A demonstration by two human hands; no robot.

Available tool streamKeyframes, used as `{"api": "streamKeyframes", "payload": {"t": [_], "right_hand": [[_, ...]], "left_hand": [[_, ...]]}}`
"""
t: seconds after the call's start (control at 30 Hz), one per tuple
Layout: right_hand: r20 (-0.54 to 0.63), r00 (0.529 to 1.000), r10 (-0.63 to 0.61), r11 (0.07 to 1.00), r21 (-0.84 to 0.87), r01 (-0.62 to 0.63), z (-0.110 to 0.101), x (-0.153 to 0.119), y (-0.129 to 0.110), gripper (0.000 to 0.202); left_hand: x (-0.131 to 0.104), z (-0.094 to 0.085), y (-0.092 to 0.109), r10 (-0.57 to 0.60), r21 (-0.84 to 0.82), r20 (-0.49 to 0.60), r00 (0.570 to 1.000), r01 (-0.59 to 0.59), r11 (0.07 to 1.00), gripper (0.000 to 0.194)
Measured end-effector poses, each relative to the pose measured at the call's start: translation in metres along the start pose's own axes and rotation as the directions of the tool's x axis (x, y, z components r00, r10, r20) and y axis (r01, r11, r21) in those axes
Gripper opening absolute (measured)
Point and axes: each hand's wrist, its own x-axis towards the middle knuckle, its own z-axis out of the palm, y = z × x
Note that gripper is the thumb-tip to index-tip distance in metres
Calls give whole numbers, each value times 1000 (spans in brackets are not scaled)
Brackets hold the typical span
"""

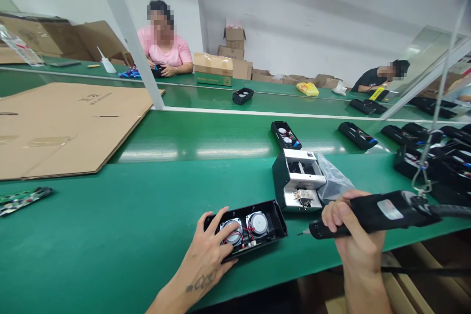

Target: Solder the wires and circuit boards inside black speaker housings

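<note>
My left hand (215, 243) grips the left end of a black speaker housing (275, 221), fingers over its open top and thumb at the near side. Two round silver speakers (257, 224) and red wires show inside. My right hand (355, 228) is wrapped round a black electric screwdriver (375, 213), which hangs from a cord with its bit pointing left. The bit tip is just right of the housing, apart from it. Behind stands a silver and black screw feeder (301, 181), with a clear plastic bag (333, 179) beside it.
More black housings (285, 136) lie on the green belt (198, 132), with several piled at right (452, 162). A flat cardboard sheet (69, 127) and a green circuit board (24, 200) lie at left. Two people (167, 49) sit across, behind a white frame post (134, 44).
</note>
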Motion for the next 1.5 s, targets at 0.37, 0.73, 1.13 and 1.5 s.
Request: {"api": "streamKeyframes", "payload": {"t": [0.37, 0.73, 1.13, 1.5], "right_hand": [[263, 964, -49, 975, 221, -10, 46, -46, 13, 12], [335, 942, 10, 977, 196, -80, 53, -52, 33, 14], [385, 923, 11, 990, 126, -65, 48, -58, 37, 18], [369, 929, 38, 993, 94, -78, 48, -58, 40, 16]], "left_hand": [[-4, 3, 1, 1, -11, -32, 1000, -2, 1000, 34], [-1, 2, 1, 7, -1, -23, 1000, -7, 1000, 36], [0, -1, 1, 26, 14, -10, 1000, -26, 1000, 35], [2, 0, 0, 26, -5, -44, 999, -26, 1000, 39]]}}
